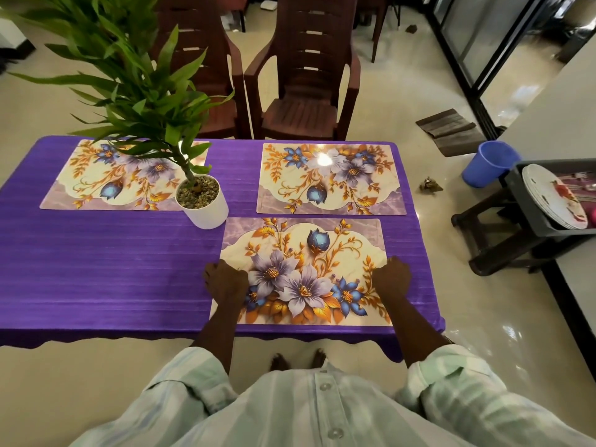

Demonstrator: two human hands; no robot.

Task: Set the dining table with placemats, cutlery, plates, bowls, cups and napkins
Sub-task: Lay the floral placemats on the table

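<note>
Placemat (309, 269) nearest table edge, left grip (225, 280) and right grip (392, 277) pressing its sides, fingers curled

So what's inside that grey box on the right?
The grey box holds a leaning stack of white plates and some cutlery. Its wall and the picture's edge hide the rest.

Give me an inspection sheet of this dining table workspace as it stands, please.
Surface: table under a purple cloth.
Job's things: three flowered placemats, far left, far right and near mat; plates and cutlery wait in a dark crate on a stool at right.
Clutter: potted plant overlapping the far left mat's corner.
Grippers: left hand and right hand rest on the near mat's side edges.
Cables: nothing seen.
Surroundings: two brown chairs beyond the table, blue bucket and doormat on the floor.
</note>
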